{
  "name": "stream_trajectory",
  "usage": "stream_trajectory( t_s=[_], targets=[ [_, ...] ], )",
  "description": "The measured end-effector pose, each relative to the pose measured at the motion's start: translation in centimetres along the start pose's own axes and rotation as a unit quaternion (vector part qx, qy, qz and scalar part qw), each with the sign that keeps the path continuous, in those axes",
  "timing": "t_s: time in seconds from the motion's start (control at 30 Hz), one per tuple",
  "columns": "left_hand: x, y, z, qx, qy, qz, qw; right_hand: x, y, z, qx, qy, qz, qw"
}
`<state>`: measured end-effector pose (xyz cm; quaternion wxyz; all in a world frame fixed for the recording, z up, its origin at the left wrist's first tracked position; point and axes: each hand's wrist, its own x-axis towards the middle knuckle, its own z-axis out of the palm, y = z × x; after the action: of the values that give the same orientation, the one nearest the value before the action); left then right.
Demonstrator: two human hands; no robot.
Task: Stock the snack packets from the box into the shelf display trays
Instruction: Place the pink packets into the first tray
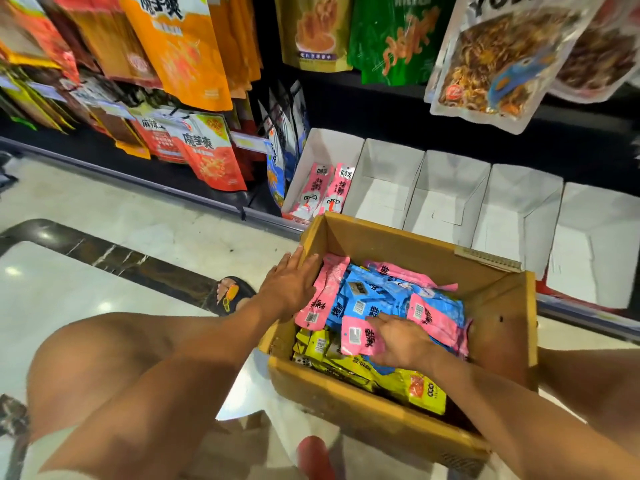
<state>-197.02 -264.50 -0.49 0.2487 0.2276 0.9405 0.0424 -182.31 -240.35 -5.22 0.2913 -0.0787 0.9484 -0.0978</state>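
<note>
A box (381,420) on the floor (138,209) is full of pink, blue and yellow packets (367,296). The left hand (289,285) lies flat at its left side, and the right hand (398,344) rests on a pink packet (360,336). Behind stand white trays (446,188); one holds two pink packets (322,192).

Rightmost display tray (597,237) runs off the edge.

Both bare forearms reach forward, the left hand (289,286) flat with fingers straight, the right hand (399,344) palm-down, fingers loosely spread.
</note>
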Motion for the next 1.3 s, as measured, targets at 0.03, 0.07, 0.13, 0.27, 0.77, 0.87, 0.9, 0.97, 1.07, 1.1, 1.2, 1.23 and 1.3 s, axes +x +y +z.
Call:
stream_trajectory(
  t_s=[0.03, 0.07, 0.13, 0.27, 0.77, 0.87, 0.9, 0.97, 1.07, 1.1, 1.2, 1.23, 1.3],
  targets=[
    [-0.2, 0.1, -0.8, 0.002, -0.004, 0.003, 1.0, -0.2, 0.1, -0.9, 0.023, 0.01, 0.004, 1.0],
    [-0.2, 0.2, -1.5, 0.002, -0.008, 0.007, 1.0, -0.4, 0.2, -1.8, 0.047, 0.022, 0.005, 0.999],
    [-0.4, 0.2, -3.3, 0.006, -0.013, 0.017, 1.0, -0.7, 0.3, -3.6, 0.104, 0.057, 0.006, 0.993],
    [-1.8, 2.1, -8.2, -0.008, -0.013, 0.07, 0.997, -1.6, -0.1, -8.2, 0.206, 0.135, -0.024, 0.969],
    [-2.7, 12.3, -6.4, -0.446, 0.021, 0.141, 0.884, -5.6, -2.5, -17.8, 0.487, 0.307, 0.123, 0.808],
    [-1.9, 12.3, -6.1, -0.426, 0.052, 0.127, 0.894, -5.6, -2.5, -17.9, 0.544, 0.277, 0.105, 0.785],
    [-1.7, 12.2, -6.2, -0.421, 0.055, 0.12, 0.897, -5.5, -2.1, -17.7, 0.559, 0.27, 0.103, 0.777],
    [-1.1, 11.6, -6.3, -0.42, 0.052, 0.097, 0.901, -4.9, -0.7, -16.8, 0.549, 0.272, 0.124, 0.781],
    [0.0, 10.3, -5.8, -0.416, 0.052, 0.06, 0.906, -3.4, 3.0, -13.1, 0.431, 0.246, 0.194, 0.846],
    [0.2, 9.8, -5.7, -0.416, 0.049, 0.052, 0.906, -2.8, 4.1, -11.5, 0.389, 0.209, 0.217, 0.871],
    [0.6, 8.8, -5.3, -0.408, 0.046, 0.042, 0.911, -1.7, 6.8, -6.9, 0.305, 0.11, 0.264, 0.908],
    [0.5, 8.6, -5.3, -0.409, 0.046, 0.041, 0.911, -1.3, 7.5, -5.5, 0.274, 0.086, 0.265, 0.921],
    [0.4, 8.3, -5.3, -0.416, 0.044, 0.043, 0.907, -0.1, 8.9, -2.7, 0.202, 0.064, 0.251, 0.944]
  ],
)
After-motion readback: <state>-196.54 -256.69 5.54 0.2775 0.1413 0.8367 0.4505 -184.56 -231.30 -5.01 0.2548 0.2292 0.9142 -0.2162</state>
